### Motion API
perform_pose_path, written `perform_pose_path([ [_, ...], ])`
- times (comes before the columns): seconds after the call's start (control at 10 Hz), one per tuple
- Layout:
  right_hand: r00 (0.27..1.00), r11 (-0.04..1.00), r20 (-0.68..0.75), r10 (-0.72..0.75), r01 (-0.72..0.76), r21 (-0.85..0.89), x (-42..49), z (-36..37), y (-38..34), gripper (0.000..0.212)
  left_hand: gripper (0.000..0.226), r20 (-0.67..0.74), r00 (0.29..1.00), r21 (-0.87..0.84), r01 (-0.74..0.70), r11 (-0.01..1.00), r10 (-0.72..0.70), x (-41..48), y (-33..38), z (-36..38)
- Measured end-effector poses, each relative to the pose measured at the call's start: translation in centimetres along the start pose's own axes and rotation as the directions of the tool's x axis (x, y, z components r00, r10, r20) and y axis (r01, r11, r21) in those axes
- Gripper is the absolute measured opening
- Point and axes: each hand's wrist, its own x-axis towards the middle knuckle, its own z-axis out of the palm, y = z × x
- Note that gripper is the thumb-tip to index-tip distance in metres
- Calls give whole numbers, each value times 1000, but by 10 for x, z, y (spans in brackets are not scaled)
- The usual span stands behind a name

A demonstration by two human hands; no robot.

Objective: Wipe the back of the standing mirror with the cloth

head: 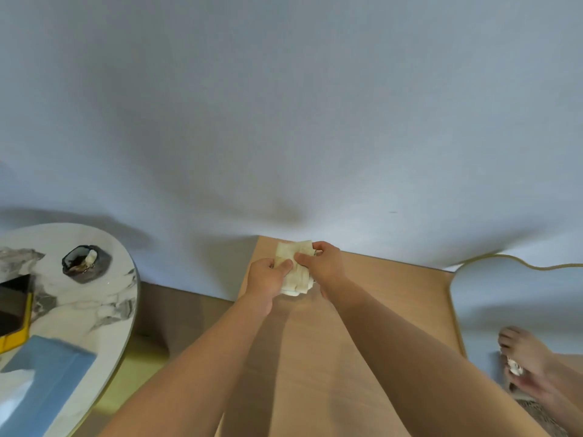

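Observation:
A folded cream cloth (296,272) is held above the far end of a light wooden surface (378,310), close to the wall. My left hand (266,277) pinches its left edge and my right hand (326,266) grips its right side from above. The standing mirror (485,298), with a thin gold wavy frame, is at the right edge of the view. Its glass side faces me and reflects hands and the cloth. Its back is hidden.
A round marble-patterned table (91,310) stands at the left. On it are a dark small bowl (85,263), a blue box (47,383) and a black and yellow object (14,307). A plain pale wall (284,121) fills the upper view.

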Motion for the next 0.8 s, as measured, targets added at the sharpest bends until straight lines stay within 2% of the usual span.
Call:
perform_pose_path([
  [0.2,999,984,-46,25,-32,-174,51,52,46,28,33,-43,999,174,8,985,0,70,-46,-15],
  [0.4,989,962,-145,-12,-28,-273,68,70,60,21,30,-65,981,484,-128,865,181,91,-59,-5],
  [0.6,977,929,-213,-1,-78,-362,71,73,63,33,42,-68,965,620,-157,769,252,90,-59,-5],
  [0.7,978,865,-209,-7,-99,-491,69,71,59,44,49,-77,960,699,-141,701,269,89,-58,-10],
  [0.8,971,767,-224,-88,-77,-636,54,68,49,55,55,-79,955,759,-129,638,287,83,-54,-17],
])
